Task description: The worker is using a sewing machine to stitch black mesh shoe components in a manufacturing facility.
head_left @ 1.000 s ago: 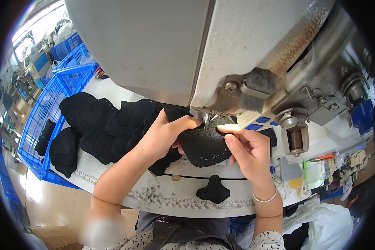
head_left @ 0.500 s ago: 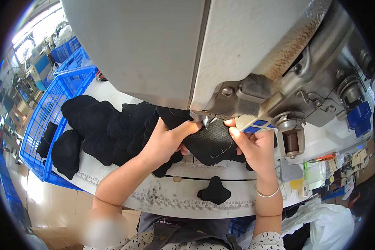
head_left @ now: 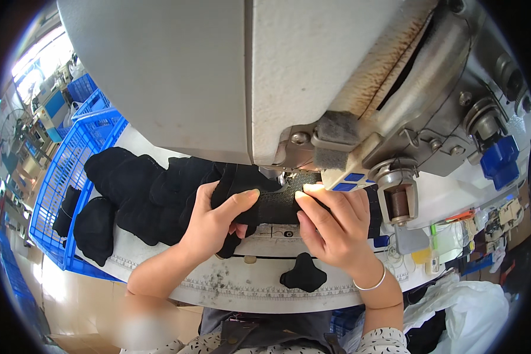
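Observation:
A black fabric piece (head_left: 277, 205) lies beneath the presser foot (head_left: 282, 178) of a sewing machine (head_left: 212, 76), lit up near the needle. My left hand (head_left: 212, 219) grips its left part, thumb on top and fingers curled underneath. From the right, my right hand (head_left: 336, 224) pinches the cloth between thumb and forefinger close to the foot; its other fingers are bent, their tips partly hidden. Left of my left hand, a long row of overlapping black fabric pieces (head_left: 141, 189) covers the table. A small black lobed fabric piece (head_left: 303, 272) rests by the table's front edge.
Blue plastic crates (head_left: 68, 194) stand along the left side of the white table (head_left: 265, 298). Thread tensioners and a brown thread bobbin (head_left: 400, 203) hang at the machine's right. Small tools and boxes (head_left: 454, 236) crowd the far right, above a white plastic bag (head_left: 466, 312).
The fabric under the foot has turned and now shows a straighter lower edge. My right hand has shifted left and lower, and my left hand also moved left. The whole view has shifted slightly.

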A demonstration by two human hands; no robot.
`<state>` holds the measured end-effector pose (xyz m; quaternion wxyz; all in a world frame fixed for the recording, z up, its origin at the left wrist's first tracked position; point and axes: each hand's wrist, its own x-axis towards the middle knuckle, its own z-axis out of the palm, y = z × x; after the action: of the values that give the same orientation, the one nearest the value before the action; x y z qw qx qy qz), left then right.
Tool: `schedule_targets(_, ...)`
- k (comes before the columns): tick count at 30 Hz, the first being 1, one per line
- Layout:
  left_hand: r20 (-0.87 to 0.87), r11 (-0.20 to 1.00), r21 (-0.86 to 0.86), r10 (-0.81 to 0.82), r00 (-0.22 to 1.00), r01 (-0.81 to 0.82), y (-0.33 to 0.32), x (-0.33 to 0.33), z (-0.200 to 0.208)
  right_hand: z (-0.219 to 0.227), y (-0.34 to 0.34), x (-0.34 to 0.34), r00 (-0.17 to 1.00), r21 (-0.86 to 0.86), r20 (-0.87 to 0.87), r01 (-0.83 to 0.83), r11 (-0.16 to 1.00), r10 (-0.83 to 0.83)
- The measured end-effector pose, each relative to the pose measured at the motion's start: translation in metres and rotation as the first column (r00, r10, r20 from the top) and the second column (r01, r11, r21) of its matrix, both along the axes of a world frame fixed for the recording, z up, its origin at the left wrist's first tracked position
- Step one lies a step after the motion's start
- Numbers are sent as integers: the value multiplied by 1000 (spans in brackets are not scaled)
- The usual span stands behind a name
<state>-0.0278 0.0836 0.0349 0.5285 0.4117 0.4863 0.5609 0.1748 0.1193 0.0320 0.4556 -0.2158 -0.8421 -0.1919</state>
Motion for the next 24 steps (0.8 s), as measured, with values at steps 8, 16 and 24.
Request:
schedule_targets(8, 90, 998, 29, -58, 994, 55, 5, -4, -4, -4, -3, -1, 999, 30, 17, 51, 998, -52)
schedule_targets(16, 11, 984, 138, -117, 993, 115, -5, 5, -4, -2, 4, 8, 1000, -85, 21, 24, 996, -22)
schedule_targets(24, 6, 977, 128, -170, 985, 168, -5, 1, -5, -7, 7, 11, 1000, -149, 21, 12, 989, -9)
